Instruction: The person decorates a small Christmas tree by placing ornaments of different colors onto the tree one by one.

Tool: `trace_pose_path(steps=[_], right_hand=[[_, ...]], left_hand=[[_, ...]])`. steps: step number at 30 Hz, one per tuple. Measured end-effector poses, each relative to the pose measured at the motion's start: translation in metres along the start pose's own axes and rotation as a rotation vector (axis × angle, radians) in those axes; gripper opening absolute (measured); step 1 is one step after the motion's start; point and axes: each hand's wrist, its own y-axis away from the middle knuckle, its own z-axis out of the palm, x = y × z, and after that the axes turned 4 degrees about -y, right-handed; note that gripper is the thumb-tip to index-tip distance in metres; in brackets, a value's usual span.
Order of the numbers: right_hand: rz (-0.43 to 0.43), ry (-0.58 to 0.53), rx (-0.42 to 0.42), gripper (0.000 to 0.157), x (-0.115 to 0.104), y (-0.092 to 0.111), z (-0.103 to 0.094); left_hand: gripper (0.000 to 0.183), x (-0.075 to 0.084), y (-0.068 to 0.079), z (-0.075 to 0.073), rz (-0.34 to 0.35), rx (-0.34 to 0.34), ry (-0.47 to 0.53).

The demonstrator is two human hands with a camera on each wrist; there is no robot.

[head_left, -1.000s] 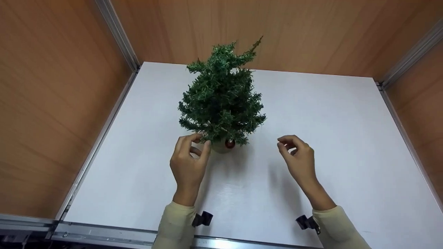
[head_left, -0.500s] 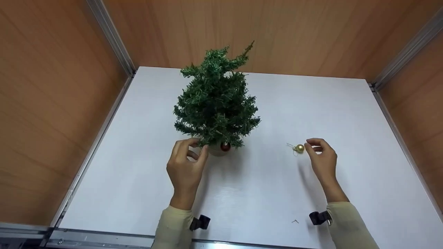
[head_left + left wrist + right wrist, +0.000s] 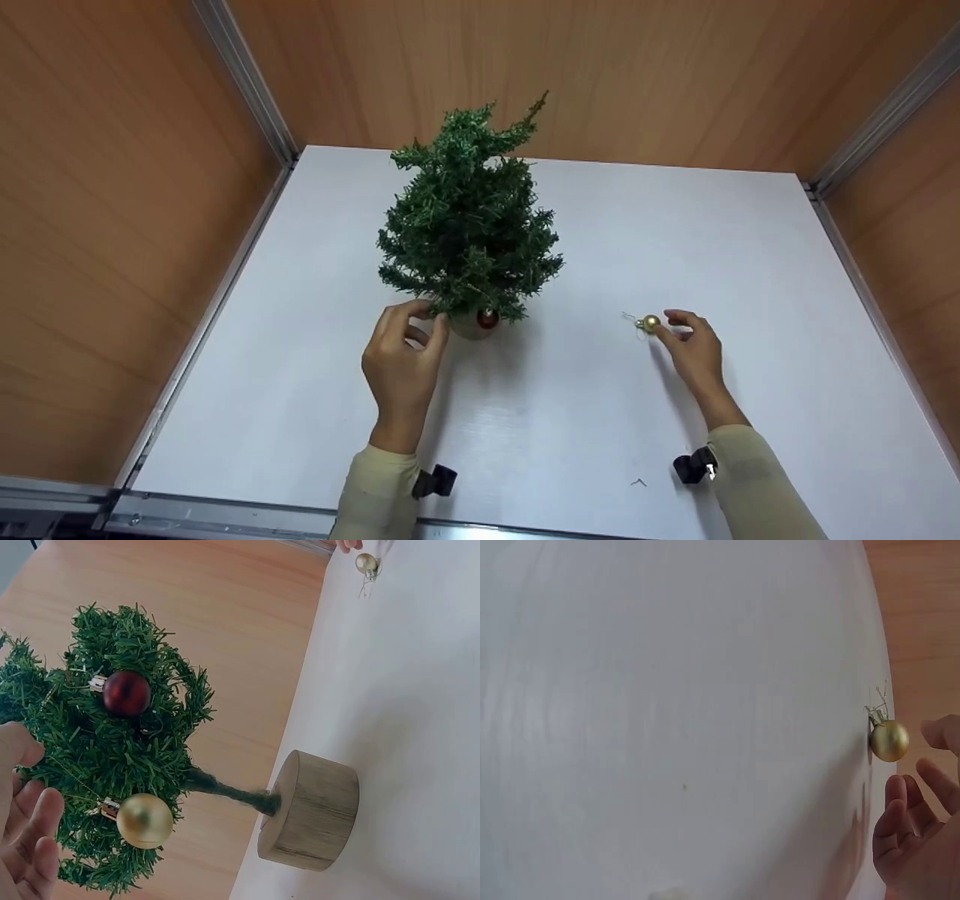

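Gold ball [image 3: 889, 740]: round, satin-finished, with thin loop. Right hand [image 3: 697, 354]: beside ball, fingers parted. Left hand [image 3: 403, 356]: at green tree [image 3: 469, 217], fingers loose, thumb apart.

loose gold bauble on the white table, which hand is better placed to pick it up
Probably the right hand: it is right beside the gold bauble, while the left hand is over at the green tree.

hands [image 3: 21, 831] [image 3: 924, 844] cut off in wrist views; branches [image 3: 469, 232] hide trunk [image 3: 232, 793] in head view
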Motion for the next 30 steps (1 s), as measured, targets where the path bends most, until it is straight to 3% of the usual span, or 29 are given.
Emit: trace_pose_path(steps=[14,30], right_hand=[[-0.008,0.032,-0.040,0.050,0.006,-0.011,0.005],[-0.042,0.036,-0.037,0.034,0.007,-0.011,0.009]], left_hand=[[0.019,-0.003,0.000,-0.001,-0.005,-0.029,-0.039],[0.013,-0.003,-0.003,-0.001,-0.001,-0.017,-0.041]])
